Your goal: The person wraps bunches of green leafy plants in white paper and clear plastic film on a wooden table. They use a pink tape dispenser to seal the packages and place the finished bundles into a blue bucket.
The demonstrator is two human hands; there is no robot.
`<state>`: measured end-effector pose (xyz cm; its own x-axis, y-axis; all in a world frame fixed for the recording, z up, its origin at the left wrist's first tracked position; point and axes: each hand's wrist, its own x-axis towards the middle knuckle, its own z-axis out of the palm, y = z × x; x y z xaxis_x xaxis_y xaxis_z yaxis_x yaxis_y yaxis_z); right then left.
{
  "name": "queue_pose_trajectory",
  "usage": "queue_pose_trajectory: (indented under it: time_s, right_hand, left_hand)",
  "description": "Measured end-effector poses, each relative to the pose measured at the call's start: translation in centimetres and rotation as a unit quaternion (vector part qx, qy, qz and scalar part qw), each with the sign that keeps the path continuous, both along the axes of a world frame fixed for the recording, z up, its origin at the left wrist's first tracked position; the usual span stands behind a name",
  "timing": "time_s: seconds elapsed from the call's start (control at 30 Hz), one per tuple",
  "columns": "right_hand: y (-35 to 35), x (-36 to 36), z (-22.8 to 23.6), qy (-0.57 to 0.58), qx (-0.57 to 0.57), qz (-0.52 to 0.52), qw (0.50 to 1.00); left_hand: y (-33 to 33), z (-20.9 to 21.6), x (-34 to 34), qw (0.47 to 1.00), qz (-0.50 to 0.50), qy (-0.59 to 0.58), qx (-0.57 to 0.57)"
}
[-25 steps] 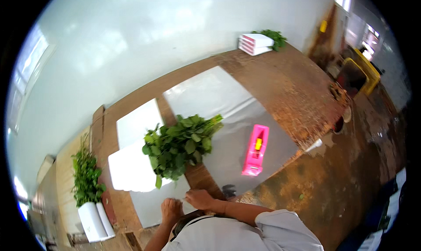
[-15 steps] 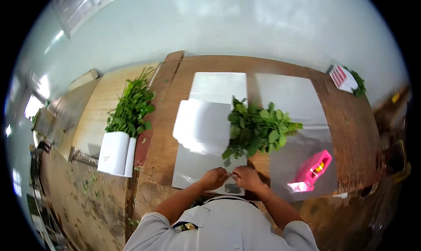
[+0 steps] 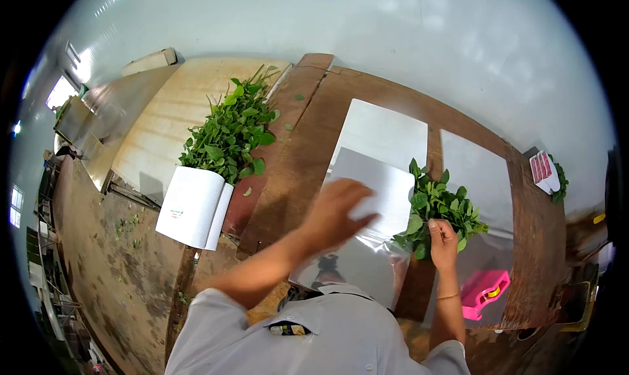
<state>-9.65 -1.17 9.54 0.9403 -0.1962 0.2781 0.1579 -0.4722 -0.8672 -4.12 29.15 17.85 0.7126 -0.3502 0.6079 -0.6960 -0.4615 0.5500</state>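
My left hand (image 3: 337, 211) hovers over a white dotted sheet (image 3: 395, 205), thumb and fingers spread, slightly blurred, with nothing visible in its grasp. At the sheet's right side lies a bunch of leafy green stems (image 3: 440, 197), its leaves toward the sheet and its stem ends pointing right. My right hand (image 3: 443, 243) is at the near edge of that bunch, fingers curled closed against the leaves. Beneath the dotted sheet is a shiny plastic-covered panel (image 3: 386, 126). A pink tape dispenser (image 3: 477, 288) stands to the right of my right forearm.
On the left, a pile of loose leafy stems (image 3: 229, 136) lies behind a stack of white dotted sheets (image 3: 190, 208). A second grey-white panel (image 3: 481, 172) covers the right of the wooden table (image 3: 304, 129). Gloves in white and red (image 3: 542, 172) lie at the far right.
My hands, earlier together at the table's near edge, are now apart. The left has moved over the dotted sheet, the right to the leafy bunch. The view has shifted and tilted.
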Motion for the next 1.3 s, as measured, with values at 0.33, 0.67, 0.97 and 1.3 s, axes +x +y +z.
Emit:
queue_pose_trajectory:
  time_s: [0.33,0.67,0.97,1.3]
  right_hand:
    - [0.0,-1.4,-0.4,-0.028,-0.026,-0.212,0.977]
    - [-16.0,-23.9,-2.1,0.003,0.121,-0.636,0.762]
    - [-12.2,-23.0,-1.1,0.167,0.135,-0.47,0.856]
    - [-8.1,-16.3,1.4,0.074,0.136,-0.344,0.926]
  left_hand:
    - [-2.8,-9.7,7.5,0.99,-0.083,-0.042,0.105]
    - [-5.1,-6.1,6.1,0.981,-0.052,0.015,0.186]
    - [-4.0,-6.9,7.0,0.981,-0.041,0.012,0.191]
    - [-3.9,-6.7,7.2,0.979,-0.023,0.059,0.193]
